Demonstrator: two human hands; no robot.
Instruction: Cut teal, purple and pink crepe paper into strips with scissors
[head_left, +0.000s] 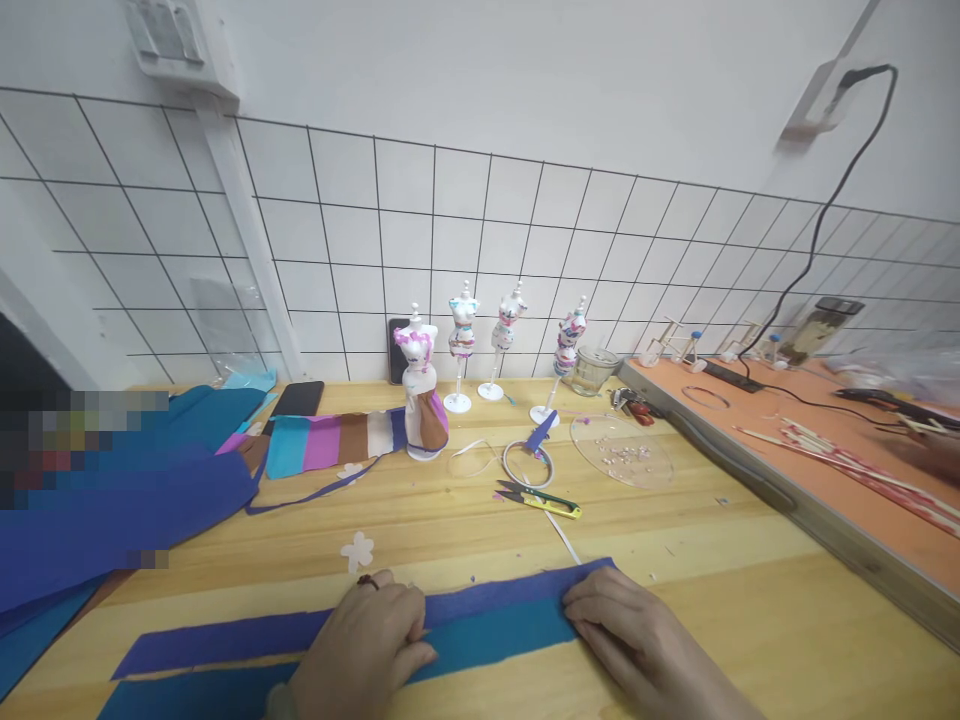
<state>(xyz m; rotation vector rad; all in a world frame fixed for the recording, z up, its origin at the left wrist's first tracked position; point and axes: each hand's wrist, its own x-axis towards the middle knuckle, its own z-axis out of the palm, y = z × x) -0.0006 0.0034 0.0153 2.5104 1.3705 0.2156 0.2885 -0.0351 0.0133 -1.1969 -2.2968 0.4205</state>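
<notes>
Two long strips that look like crepe paper lie side by side on the table before me, a blue strip (495,597) and a teal strip (502,640). My left hand (367,640) rests across the middle of both with curled fingers, its thumb and fingertips closed at the strips. At their right end, my right hand (630,625) has its fingers pressed together on the edges; its thumb is mostly hidden. The strips meet between my hands and part towards the left end. Just beyond are a pale flower-shaped cutout (358,551) and yellow-handled thread snips (540,500).
Small dress forms stand along the tiled wall; one dress form (420,385) wears brown and purple pieces. A tape roll (528,465) and a clear disc of beads (622,452) lie mid-table. Blue sheets (112,510) are heaped left. An orange-topped table (825,440) adjoins right, with another person's hand.
</notes>
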